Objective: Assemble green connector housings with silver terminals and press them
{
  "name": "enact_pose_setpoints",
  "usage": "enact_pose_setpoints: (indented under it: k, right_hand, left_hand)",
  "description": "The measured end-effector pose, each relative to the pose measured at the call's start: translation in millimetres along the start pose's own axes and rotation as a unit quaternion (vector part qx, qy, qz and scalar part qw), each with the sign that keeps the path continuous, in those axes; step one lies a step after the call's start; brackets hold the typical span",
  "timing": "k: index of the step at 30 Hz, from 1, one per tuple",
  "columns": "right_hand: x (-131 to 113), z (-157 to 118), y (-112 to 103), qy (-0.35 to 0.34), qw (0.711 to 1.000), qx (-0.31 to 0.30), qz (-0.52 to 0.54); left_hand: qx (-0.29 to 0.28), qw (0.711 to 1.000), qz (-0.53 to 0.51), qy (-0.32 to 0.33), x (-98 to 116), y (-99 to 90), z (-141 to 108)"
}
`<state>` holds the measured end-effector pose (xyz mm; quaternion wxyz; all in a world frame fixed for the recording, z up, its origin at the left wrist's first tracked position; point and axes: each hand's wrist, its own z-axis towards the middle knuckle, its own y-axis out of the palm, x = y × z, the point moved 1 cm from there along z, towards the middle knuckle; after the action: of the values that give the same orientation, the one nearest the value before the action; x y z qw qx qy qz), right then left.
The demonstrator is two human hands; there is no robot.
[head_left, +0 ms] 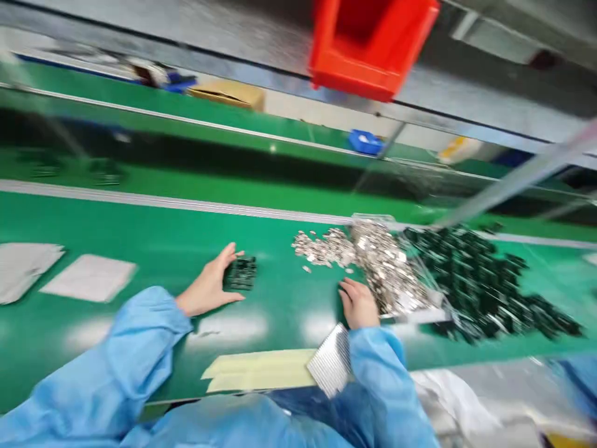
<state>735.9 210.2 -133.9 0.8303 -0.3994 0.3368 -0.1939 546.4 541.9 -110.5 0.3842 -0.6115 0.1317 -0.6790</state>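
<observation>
My left hand (209, 283) lies beside a small dark green circuit board (242, 274) on the green work surface. Its thumb and fingers are spread apart around the board's left side; whether they touch it I cannot tell. My right hand (359, 303) is curled over the surface at the left edge of a clear tray heaped with small silvery metal pieces (387, 267). Its fingertips are drawn together, and anything between them is too small to make out. More metal pieces (326, 247) lie spilled left of the tray. A ridged silvery block (332, 361) rests by my right forearm.
A heap of dark circuit boards (471, 280) lies right of the tray. Pale yellow strips (261, 370) run along the front edge. White sheets (88, 277) lie at left. Overhead hangs a red bin (373, 56); a blue tray (365, 142) stands on the far ledge.
</observation>
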Motion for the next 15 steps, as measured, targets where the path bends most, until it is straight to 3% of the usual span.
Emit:
enact_pose_setpoints:
  k: [3,9,12,15]
  right_hand:
    - [22,-15,-19,0.075,0.996,0.0,-0.039]
    - [32,24,3,0.198,0.977,0.025,-0.072]
    - [36,37,6,0.234,0.97,0.015,-0.062]
    - [37,41,2,0.256,0.966,0.0,-0.029]
  left_hand:
    - [0.017,0.999,-0.014,-0.031,-9,5.0,11]
    - [0.057,0.988,-0.115,-0.087,6,11.3,2]
    - [0.05,0.957,-0.261,-0.116,25,30.4,-3]
    - [0.003,0.911,-0.382,-0.152,54,56.3,-5]
